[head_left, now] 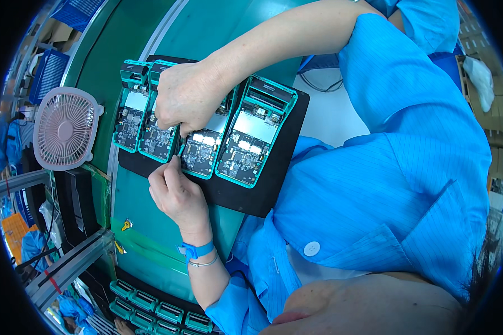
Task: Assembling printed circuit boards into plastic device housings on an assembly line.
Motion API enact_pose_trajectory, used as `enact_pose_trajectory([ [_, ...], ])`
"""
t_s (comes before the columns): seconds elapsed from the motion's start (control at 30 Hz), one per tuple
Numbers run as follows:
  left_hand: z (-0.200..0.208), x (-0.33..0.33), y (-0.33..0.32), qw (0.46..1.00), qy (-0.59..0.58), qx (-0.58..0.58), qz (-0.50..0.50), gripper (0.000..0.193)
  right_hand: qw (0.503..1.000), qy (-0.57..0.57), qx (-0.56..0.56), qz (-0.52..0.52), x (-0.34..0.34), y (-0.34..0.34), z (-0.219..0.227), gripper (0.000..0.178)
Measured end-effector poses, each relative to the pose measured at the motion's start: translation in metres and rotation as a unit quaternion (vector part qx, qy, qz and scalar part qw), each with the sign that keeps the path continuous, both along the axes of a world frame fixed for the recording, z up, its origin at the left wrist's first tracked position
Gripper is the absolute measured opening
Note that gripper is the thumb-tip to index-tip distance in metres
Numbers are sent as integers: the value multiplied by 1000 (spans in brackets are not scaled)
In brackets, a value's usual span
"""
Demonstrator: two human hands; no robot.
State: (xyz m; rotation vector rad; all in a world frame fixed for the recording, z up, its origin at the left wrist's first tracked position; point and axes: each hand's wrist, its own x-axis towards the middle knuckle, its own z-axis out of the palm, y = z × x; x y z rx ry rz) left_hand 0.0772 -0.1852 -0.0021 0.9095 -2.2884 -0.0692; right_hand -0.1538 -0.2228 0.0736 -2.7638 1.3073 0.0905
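Several teal-framed device housings with exposed circuit boards lie side by side on a black mat (pixel 237 195). My right hand (pixel 191 97) reaches in from the top, closed, its fingertips bent down over the third housing (pixel 198 152) from the left. Whatever those fingertips grip is hidden. My left hand (pixel 176 192), with a blue wrist strap (pixel 198 250), comes from below; its finger and thumb are pinched at that housing's lower left edge. Between them I cannot make out a thing. The rightmost housing (pixel 248 134) lies untouched beside them; my right hand partly covers the second housing (pixel 158 137).
A pink fan (pixel 67 128) stands left of the green worktop (pixel 156 223). More teal housings (pixel 142 300) are grouped at the lower edge. A metal rail (pixel 70 262) runs at lower left, and blue baskets (pixel 49 75) stand at upper left. Another person's hand (pixel 123 326) shows at the bottom.
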Motion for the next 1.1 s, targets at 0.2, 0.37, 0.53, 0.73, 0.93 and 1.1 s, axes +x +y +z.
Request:
enact_pose_trajectory([
  [0.2,7,8,5,1000,-11,0,20,26,1000,-13,4,20,8,-3,4,30],
  [0.37,-4,-4,-1,1000,1,5,-6,26,1000,-7,0,2,-5,2,-1,30],
  [0.53,8,-2,2,1000,-9,-10,11,15,998,-60,-25,25,-2,-4,-8,29],
  [0.73,7,-1,3,1000,-6,-5,11,18,998,-55,-12,26,0,-4,-5,29],
  [0.93,0,-1,1,1000,-1,3,-1,27,1000,-14,-6,5,-2,2,1,30],
  [1.1,1,1,2,1000,-3,4,2,27,1000,-18,-18,5,-2,2,1,30],
])
